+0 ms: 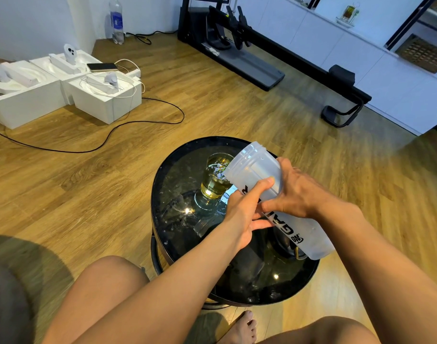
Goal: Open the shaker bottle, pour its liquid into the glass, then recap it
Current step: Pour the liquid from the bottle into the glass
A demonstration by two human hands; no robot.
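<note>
The frosted shaker bottle (258,167), with black lettering and no cap on it, is tilted steeply, its open mouth over the rim of the glass (216,180). The glass stands on the round black glass table (177,170) and holds yellow liquid up to roughly its middle. My left hand (244,212) grips the bottle's middle from the near side, thumb across the front. My right hand (294,192) wraps it from the right. A dark rounded thing (285,244) that may be the cap lies on the table, partly hidden under the bottle's base.
The small table stands on a wooden floor between my bare knees. White foam boxes (63,93) with devices, a phone and cables lie on the floor at the left. A water bottle (117,21) stands by the wall. Black exercise equipment (262,58) lies beyond, by white cabinets.
</note>
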